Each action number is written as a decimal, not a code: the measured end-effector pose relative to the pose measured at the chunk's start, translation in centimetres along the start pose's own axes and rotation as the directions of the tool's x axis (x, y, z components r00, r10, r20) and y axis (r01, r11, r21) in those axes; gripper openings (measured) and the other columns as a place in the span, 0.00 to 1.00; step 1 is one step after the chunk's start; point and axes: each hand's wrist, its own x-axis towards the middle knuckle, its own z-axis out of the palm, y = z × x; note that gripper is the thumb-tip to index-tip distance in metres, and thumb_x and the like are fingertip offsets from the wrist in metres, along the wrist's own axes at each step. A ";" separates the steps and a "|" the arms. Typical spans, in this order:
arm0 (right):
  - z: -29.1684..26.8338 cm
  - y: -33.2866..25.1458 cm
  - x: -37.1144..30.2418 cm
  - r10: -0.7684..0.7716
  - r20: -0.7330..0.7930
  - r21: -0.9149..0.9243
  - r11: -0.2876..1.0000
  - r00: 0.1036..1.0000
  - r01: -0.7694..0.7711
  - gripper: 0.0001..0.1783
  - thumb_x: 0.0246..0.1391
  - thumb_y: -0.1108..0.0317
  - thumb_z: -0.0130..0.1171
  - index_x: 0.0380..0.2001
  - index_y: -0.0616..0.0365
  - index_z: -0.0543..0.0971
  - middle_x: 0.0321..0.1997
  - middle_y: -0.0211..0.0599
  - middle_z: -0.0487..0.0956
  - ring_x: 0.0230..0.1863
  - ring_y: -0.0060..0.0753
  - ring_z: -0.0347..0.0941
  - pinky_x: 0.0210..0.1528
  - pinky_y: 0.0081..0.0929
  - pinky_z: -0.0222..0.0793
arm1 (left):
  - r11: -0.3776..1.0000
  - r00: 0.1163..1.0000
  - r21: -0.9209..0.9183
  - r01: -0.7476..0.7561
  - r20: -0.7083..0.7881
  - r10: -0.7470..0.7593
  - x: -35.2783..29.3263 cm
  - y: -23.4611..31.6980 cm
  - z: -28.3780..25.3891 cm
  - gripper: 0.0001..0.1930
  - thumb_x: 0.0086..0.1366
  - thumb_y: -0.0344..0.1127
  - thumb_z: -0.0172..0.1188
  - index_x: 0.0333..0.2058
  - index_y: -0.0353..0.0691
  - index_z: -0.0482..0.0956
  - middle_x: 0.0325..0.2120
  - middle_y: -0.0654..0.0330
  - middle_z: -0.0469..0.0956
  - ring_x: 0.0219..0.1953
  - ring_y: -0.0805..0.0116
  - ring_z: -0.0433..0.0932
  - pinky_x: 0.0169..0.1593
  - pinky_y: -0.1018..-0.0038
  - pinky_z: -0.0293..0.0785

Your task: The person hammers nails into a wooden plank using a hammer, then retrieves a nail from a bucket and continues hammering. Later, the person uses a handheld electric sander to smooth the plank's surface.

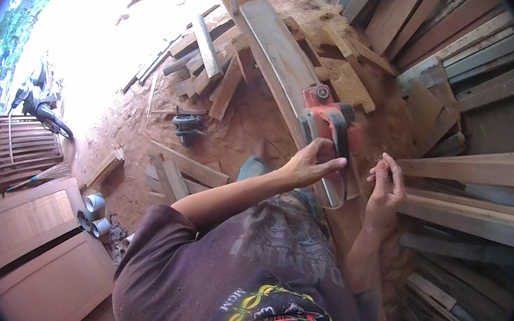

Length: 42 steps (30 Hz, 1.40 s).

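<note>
A red electric planer with a black handle rests on a long, pale board that runs away from me, up and to the left. At the planer's rear end, my left hand is closed against the handle, its thumb along the near side and its other fingertips partly hidden. My right hand hovers to the right of the board, apart from the planer. Its fingers are loosely bent and slightly apart, and I can make out nothing in them. A thin cord loops down behind the handle.
Wood offcuts lie heaped left of the board, beside a dark power tool on the dusty ground. Long planks stick in from the right. Panelled doors and white cans stand at lower left; a motorbike is beyond.
</note>
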 end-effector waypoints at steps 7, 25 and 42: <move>-5.2 3.7 -3.9 0.197 -0.106 0.036 0.980 0.975 -0.194 0.14 0.69 0.69 0.63 0.52 0.66 0.82 0.38 0.34 0.81 0.34 0.21 0.75 0.35 0.21 0.74 | 0.977 0.990 -0.210 0.047 -0.119 -0.074 1.0 0.1 4.6 0.33 0.65 0.48 0.74 0.56 0.32 0.68 0.41 0.56 0.80 0.37 0.72 0.80 0.38 0.70 0.80; -5.1 6.1 -3.4 0.086 -0.094 -0.240 0.965 0.992 -0.106 0.17 0.65 0.64 0.68 0.51 0.64 0.86 0.43 0.37 0.87 0.42 0.23 0.82 0.44 0.21 0.77 | 0.727 0.973 -0.680 0.098 -0.088 -0.214 0.3 3.3 -3.3 0.11 0.74 0.44 0.60 0.40 0.42 0.77 0.28 0.62 0.78 0.28 0.68 0.80 0.31 0.71 0.77; 8.3 6.4 -2.1 0.014 0.300 0.035 0.999 0.954 -0.026 0.06 0.60 0.72 0.69 0.38 0.64 0.87 0.34 0.38 0.87 0.35 0.27 0.83 0.40 0.26 0.77 | 0.054 0.908 -0.992 0.117 0.085 -0.409 -1.5 -2.4 -10.3 0.07 0.72 0.37 0.63 0.41 0.43 0.76 0.26 0.69 0.67 0.22 0.82 0.64 0.25 0.85 0.67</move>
